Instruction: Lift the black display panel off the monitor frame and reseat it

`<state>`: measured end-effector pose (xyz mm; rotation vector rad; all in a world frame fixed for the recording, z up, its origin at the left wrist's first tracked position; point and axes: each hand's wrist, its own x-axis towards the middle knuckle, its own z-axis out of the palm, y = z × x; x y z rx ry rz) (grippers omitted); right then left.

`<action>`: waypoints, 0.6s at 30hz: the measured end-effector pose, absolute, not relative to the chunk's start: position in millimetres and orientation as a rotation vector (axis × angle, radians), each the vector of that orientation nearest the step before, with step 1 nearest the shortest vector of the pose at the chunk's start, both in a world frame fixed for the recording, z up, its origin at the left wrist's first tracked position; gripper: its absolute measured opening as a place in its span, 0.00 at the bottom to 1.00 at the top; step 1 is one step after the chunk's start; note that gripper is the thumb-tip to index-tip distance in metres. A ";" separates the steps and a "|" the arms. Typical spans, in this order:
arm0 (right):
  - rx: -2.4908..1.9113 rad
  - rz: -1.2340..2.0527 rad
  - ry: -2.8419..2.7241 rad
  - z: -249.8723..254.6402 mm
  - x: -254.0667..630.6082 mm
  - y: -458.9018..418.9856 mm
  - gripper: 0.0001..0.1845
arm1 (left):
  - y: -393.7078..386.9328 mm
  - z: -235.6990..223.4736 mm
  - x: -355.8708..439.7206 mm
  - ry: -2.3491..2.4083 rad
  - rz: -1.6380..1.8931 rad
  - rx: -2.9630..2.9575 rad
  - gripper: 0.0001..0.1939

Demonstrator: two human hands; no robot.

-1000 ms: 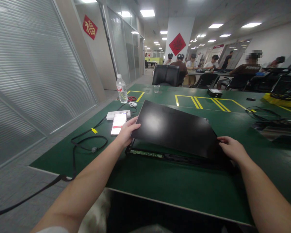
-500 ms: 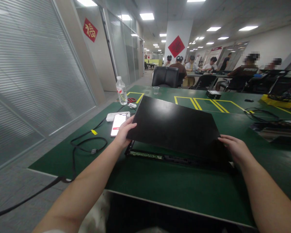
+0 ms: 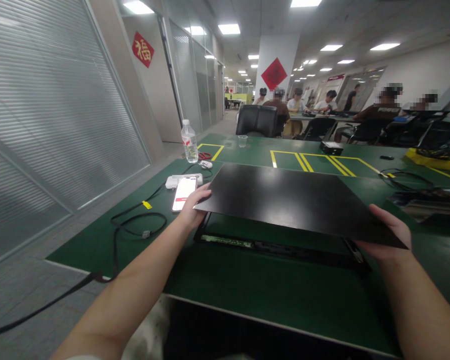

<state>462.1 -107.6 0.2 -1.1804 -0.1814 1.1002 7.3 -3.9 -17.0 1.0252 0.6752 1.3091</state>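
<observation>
Panel (image 3: 285,197) held above the frame (image 3: 227,242) — left hand (image 3: 195,206), fingers clamped on its nine-o'clock edge; right hand (image 3: 393,237), fingers clamped on its four-o'clock corner — opposed grips, presumably so that something so thin neither sags nor tips.

Thin, flat, glossy black rectangular panel (image 3: 285,200), centre to right of centre; raised, smooth side up, near edge sloping down toward the right of the frame. Soft pale glare mid-surface. Under it, lower centre: slim black open frame (image 3: 292,251), lying low, near bar and left corner exposed, far part covered by the panel. Narrow green circuit-board strip (image 3: 225,242) along the bar's left half. Bar's right end dark, possibly with a pale metallic piece.
</observation>
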 end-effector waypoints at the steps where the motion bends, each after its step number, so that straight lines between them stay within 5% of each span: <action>1: -1.148 1.090 -0.174 2.1 459.6 -107.8 0.17 | -3.9 -17.9 7.4 0.689 1.311 1.026 0.25; 13: -0.851 0.815 -0.186 -10.0 473.7 -101.9 0.23 | -0.6 -33.4 9.0 1.133 1.131 1.385 0.30; 18: -0.745 0.660 -0.137 -7.7 467.0 -95.2 0.15 | -0.6 -38.0 2.4 1.304 0.913 1.879 0.27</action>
